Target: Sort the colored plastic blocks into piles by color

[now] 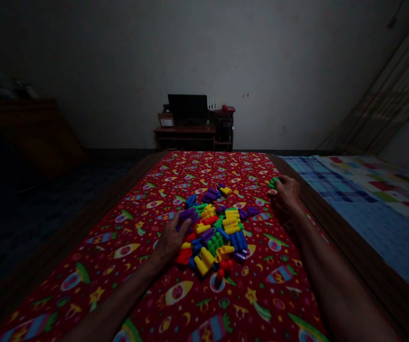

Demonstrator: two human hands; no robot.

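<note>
Our left hand (170,239) is holding a purple block (188,214) at the left side of a pile of toy blocks (231,221). The part of the purple block that we can see looks longer from left to right. Our right hand (288,192) is pinching a green block (272,182) near the right edge of the red cloth (147,294), well apart from the pile. The green block pokes out to the left. Our fingers hide some of it, so we can't tell its long way.
</note>
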